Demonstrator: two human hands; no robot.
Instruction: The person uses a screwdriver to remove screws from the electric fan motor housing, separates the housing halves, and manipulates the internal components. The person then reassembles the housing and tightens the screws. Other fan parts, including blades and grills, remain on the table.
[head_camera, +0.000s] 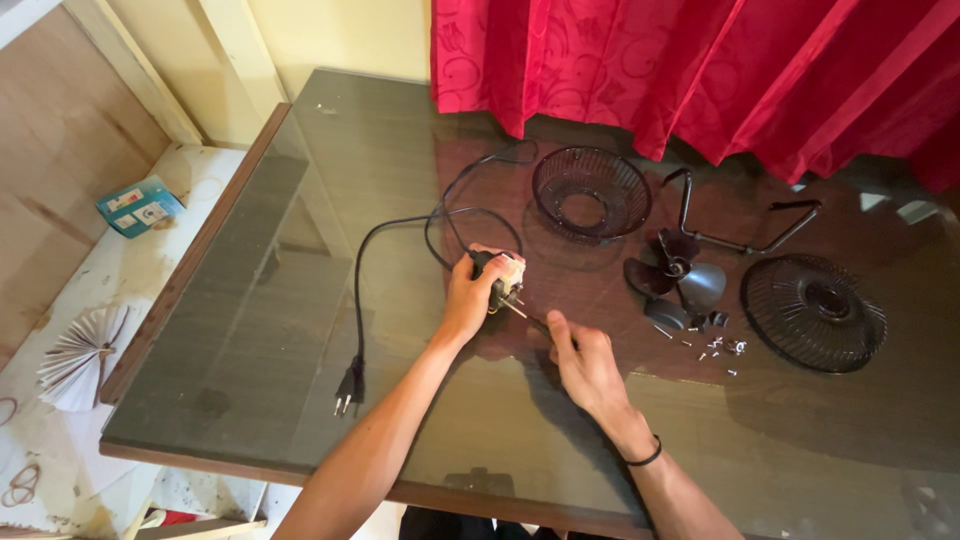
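- Left hand (468, 298) is wrapped tight around a small fan motor (500, 278), holding it just above the glass, roughly mid-desk and a bit toward the back edge.
- Right hand (583, 360) is pinched narrow on a thin screwdriver (530, 318) whose tip runs up to the motor. Can't really see the handle, the fingers hide it.
- I'd guess the motor is dense for its size: metal core, stiff, not fragile as a lump. The exposed winding and wire joints look like the delicate bits, so gripping the outer body like this seems the sane spot.
- The black power cord (358, 290) loops off the motor toward the back, then runs down to its plug (346, 388) near the front-left corner. It's floppy and will probably drag on the motor if it gets turned.
- The glass desk top (250, 300) looks slick, so a motor set down on it may well slide.
- Over on the right side: the blade (678, 280), one grille (590, 190) toward the back, the other grille (813, 312) further right, and a bent wire stand (745, 225) between them.
- Loose screws (718, 348) are scattered by the blade, tiny and easy to flick away.
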